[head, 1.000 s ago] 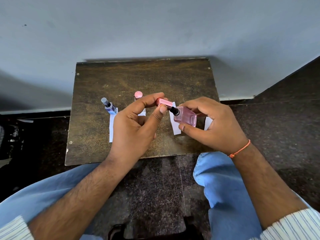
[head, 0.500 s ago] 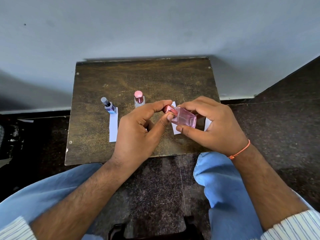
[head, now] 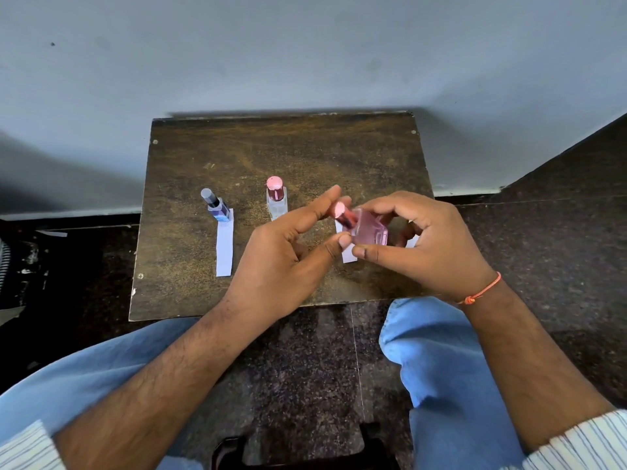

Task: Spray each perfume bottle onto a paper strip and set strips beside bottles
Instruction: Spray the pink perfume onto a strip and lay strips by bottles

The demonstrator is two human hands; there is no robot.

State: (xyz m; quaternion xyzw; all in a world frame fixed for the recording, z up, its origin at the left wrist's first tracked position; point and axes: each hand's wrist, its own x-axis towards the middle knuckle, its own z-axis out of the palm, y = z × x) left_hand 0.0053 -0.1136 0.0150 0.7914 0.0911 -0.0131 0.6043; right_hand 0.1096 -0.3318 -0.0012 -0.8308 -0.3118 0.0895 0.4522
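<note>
My right hand (head: 420, 242) holds a square pink perfume bottle (head: 369, 232) above the small wooden table (head: 305, 154). Its pink cap (head: 342, 212) sits on the bottle's neck. My left hand (head: 288, 252) is beside it with fingers spread; the thumb tip touches the bottle's lower corner and the forefinger rises behind the cap. A blue bottle (head: 217, 205) stands at the left with a white paper strip (head: 224, 247) in front of it. A clear bottle with a pink cap (head: 276, 197) stands in the middle. Another strip (head: 346, 256) lies under my hands, mostly hidden.
The table stands against a grey wall (head: 305, 56). A corner of white paper (head: 412, 244) shows behind my right hand. My knees in blue jeans (head: 437, 351) flank the table's near edge over a dark stone floor. A dark object (head: 298, 452) sits between my feet.
The pink cap was off the bottle in my left fingers a second ago; it is now on the neck. My left fingers have opened off it, and the middle bottle is uncovered.
</note>
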